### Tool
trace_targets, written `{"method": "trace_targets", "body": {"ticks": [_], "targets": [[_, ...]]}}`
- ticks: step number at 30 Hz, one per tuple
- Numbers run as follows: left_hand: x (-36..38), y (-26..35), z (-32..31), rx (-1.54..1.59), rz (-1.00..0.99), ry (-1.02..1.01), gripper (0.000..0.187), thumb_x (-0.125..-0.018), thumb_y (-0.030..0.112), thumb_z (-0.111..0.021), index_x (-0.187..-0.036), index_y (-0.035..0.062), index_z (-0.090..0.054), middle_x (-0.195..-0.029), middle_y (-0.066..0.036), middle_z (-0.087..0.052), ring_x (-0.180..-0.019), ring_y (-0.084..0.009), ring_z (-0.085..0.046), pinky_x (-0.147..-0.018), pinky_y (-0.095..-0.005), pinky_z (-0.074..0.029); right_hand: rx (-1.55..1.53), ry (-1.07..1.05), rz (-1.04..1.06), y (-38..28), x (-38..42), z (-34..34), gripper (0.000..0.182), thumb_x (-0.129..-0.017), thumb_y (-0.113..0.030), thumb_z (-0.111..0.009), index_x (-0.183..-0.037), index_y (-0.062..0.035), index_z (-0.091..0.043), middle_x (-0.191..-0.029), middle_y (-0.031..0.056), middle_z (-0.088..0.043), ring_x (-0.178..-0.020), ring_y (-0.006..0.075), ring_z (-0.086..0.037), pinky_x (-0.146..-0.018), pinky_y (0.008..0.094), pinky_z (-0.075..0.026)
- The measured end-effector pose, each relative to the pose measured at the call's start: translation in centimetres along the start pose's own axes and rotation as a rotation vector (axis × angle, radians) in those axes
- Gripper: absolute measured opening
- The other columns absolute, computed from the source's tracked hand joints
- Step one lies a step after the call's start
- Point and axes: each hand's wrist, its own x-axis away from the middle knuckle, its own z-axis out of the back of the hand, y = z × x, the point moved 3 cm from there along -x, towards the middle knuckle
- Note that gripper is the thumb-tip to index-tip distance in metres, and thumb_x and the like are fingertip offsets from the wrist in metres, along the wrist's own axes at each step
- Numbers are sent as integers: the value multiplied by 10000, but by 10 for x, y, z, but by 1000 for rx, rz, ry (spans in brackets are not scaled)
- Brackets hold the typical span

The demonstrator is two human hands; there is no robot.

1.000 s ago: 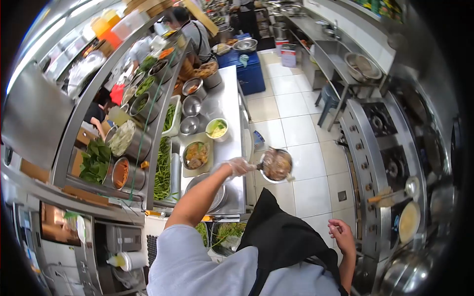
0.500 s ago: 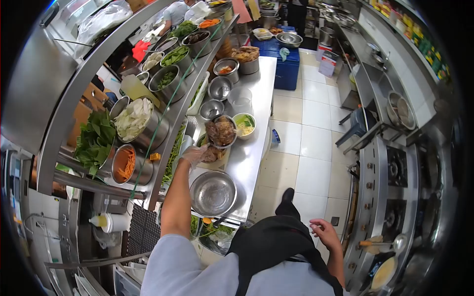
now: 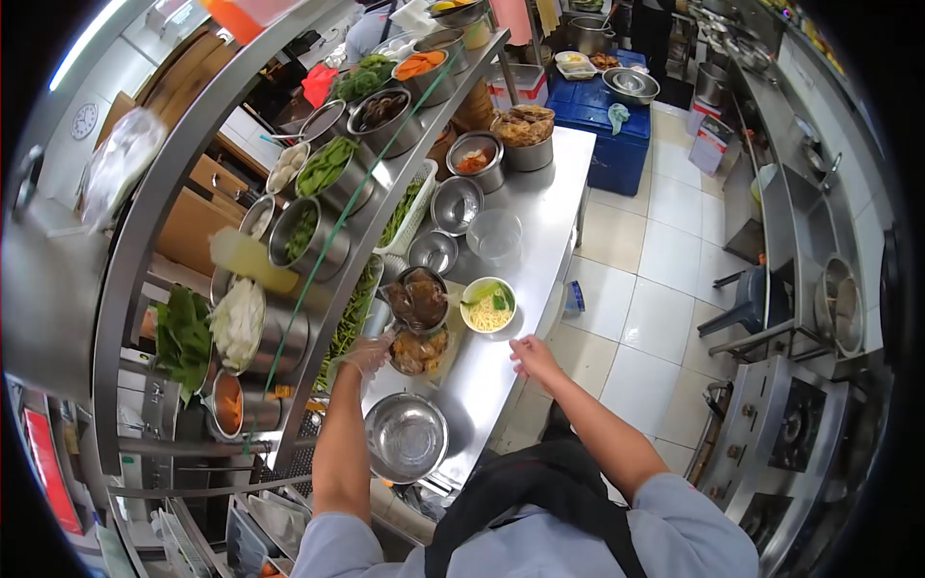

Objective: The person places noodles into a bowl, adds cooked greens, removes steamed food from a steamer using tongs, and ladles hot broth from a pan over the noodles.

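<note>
My left hand (image 3: 367, 354), in a clear plastic glove, has its fingers closed at the near-left rim of a metal bowl of dark brown meat (image 3: 416, 298). That bowl sits partly over a second container of browned meat (image 3: 418, 353). Right of them stands a white cup of yellow noodles and green leaves (image 3: 488, 305). My right hand (image 3: 533, 358) is bare, just below the cup and apart from it; its fingers are loosely bent and apart with nothing visible in them. Nearest my body is a wide metal bowl (image 3: 406, 437).
On the steel counter (image 3: 562, 197) stand small metal bowls (image 3: 457, 205), a clear plastic tub (image 3: 494, 237) and a pot of food (image 3: 523, 137). A shelf (image 3: 358, 249) along the left carries vegetable pots. A stove (image 3: 771, 443) is at right, a blue chest (image 3: 620, 154) beyond.
My right hand has come up from my side to near the noodle cup. The meat bowl and my left hand have shifted left, away from the cup. The view has also turned.
</note>
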Motion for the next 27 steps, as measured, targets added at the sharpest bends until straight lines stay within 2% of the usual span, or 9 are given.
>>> {"method": "trace_targets", "body": {"ticks": [4,6,8,10,13,16,20,25,27], "targets": [[3,39,-11,-60,53,-18,476,-841,526,-691,-683,92,-576,-558,6,-519,-472,-108,-483,-431,-305,-363,-62,82,-111,-17,-59,-11,282,-914,-308,-625,-923,-59,-492,-851,106,-653,-590,161,-623,-465,283,-483],[-25,44,-18,-88,-100,31,495,-837,531,-692,-667,82,-573,-560,2,-516,-480,-118,-487,-441,-324,-365,-65,136,-68,-23,-72,-11,222,-870,-231,-603,-848,-60,-462,-737,125,-662,-525,182,-640,-404,307,-482],[-37,60,-16,-182,-95,-11,510,-833,527,-698,-643,74,-556,-584,-10,-534,-486,-130,-483,-460,-333,-380,-63,177,-86,-27,-75,1,154,-844,-169,-572,-827,-52,-474,-690,134,-660,-506,187,-641,-396,316,-492],[-42,79,-22,-370,-74,-76,599,-833,580,-652,-904,-14,-688,-787,-129,-680,-699,-250,-641,-684,-391,-488,34,247,-86,-31,-74,27,156,-865,-164,-573,-841,-39,-483,-702,124,-651,-522,187,-639,-412,303,-506],[-36,104,-28,-373,-62,-75,618,-827,580,-643,-1008,-8,-699,-887,-158,-690,-771,-263,-655,-731,-396,-501,77,286,-61,-37,-72,62,155,-870,-167,-568,-857,-30,-497,-723,121,-658,-527,181,-636,-412,296,-501],[-53,115,-35,-571,-130,-60,615,-832,565,-660,-900,-45,-686,-716,-125,-639,-660,-216,-594,-634,-397,-476,-9,237,26,-42,-82,77,148,-837,-142,-581,-812,-38,-479,-683,116,-645,-491,161,-613,-400,299,-480],[-99,92,-31,-651,-236,9,628,-834,580,-638,-886,-45,-684,-735,-117,-647,-692,-222,-605,-676,-406,-482,-31,125,-14,-46,-101,78,147,-844,-150,-577,-886,-38,-491,-751,115,-668,-524,162,-615,-418,285,-482],[-91,89,-10,-650,13,-181,579,-896,549,-545,-908,-8,-701,-813,-132,-656,-713,-254,-600,-712,-414,-480,-12,62,-28,-56,-105,62,219,-886,-228,-597,-940,-45,-488,-845,114,-674,-601,163,-630,-471,283,-502],[-76,93,-8,-735,-62,-165,591,-904,558,-511,-932,2,-708,-851,-151,-673,-754,-279,-625,-744,-424,-486,2,26,-37,-54,-101,55,250,-910,-262,-600,-978,-49,-488,-902,118,-673,-635,161,-632,-503,282,-511]]}}
